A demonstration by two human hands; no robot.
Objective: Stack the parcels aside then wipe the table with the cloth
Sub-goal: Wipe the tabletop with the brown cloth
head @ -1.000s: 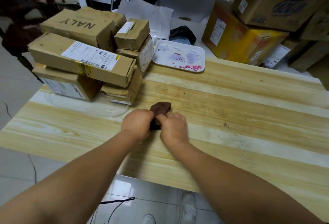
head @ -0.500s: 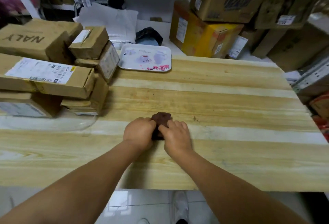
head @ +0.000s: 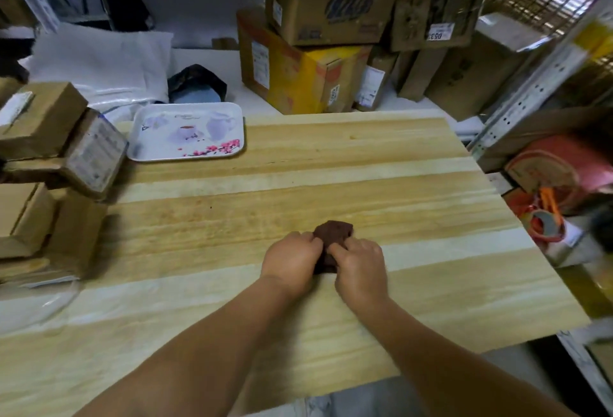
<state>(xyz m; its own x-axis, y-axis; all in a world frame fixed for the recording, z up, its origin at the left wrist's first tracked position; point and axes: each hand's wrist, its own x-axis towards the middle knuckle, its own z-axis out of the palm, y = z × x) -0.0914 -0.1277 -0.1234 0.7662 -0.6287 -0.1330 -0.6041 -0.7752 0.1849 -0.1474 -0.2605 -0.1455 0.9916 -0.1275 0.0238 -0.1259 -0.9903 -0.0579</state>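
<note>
A small dark brown cloth (head: 332, 232) lies bunched on the wooden table (head: 331, 177), near the middle. My left hand (head: 292, 262) grips its left side with curled fingers. My right hand (head: 361, 269) grips its right side, thumb on top. Only the far end of the cloth shows past my knuckles. The cardboard parcels (head: 49, 158) stand stacked at the table's left edge, partly cut off by the frame.
A white tray with a teacup and blossom print (head: 187, 131) lies at the back left of the table. Large cartons (head: 318, 51) and metal shelving (head: 537, 65) stand behind and to the right. Tape rolls (head: 544, 221) sit off the right edge.
Both hands have slid the cloth to the right across the table, away from the parcel stack. My view has turned right with them, so the parcels now sit at the frame's left edge.
</note>
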